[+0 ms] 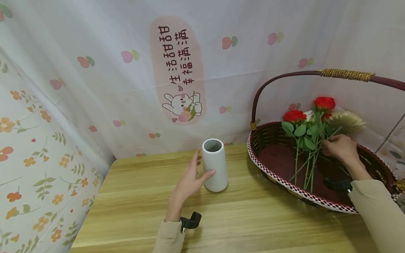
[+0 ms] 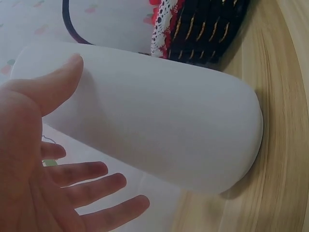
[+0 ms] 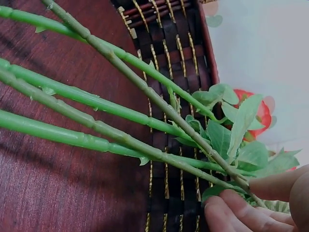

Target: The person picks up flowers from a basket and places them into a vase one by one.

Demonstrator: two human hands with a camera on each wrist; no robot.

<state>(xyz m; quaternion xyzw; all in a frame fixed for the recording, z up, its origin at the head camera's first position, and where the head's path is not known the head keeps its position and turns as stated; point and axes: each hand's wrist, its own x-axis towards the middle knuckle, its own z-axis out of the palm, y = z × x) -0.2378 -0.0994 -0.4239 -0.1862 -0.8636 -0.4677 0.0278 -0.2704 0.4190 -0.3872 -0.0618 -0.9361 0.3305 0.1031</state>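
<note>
A white vase [image 1: 218, 172] stands upright on the table. My left hand [image 1: 190, 181] is beside its left side, fingers spread and thumb reaching across the front. In the left wrist view the thumb [image 2: 65, 79] overlaps the vase's upper part, while the other fingers stretch out below it. Over the wicker basket [image 1: 286, 187], my right hand [image 1: 343, 151] pinches brownish stems [image 3: 145, 89] between thumb and fingers. Red roses [image 1: 325, 102], a white bloom and a cream, many-petalled flower [image 1: 346, 122] lean at the basket's back, their green stems [image 3: 116, 113] crossing the brownish ones.
The basket's tall arched handle [image 1: 291, 73], wrapped in gold cord, rises above the flowers. Behind the wooden table [image 1: 142, 203] hangs a white printed curtain [image 1: 126, 88]. A flower-patterned cloth [image 1: 41, 168] hangs at the left.
</note>
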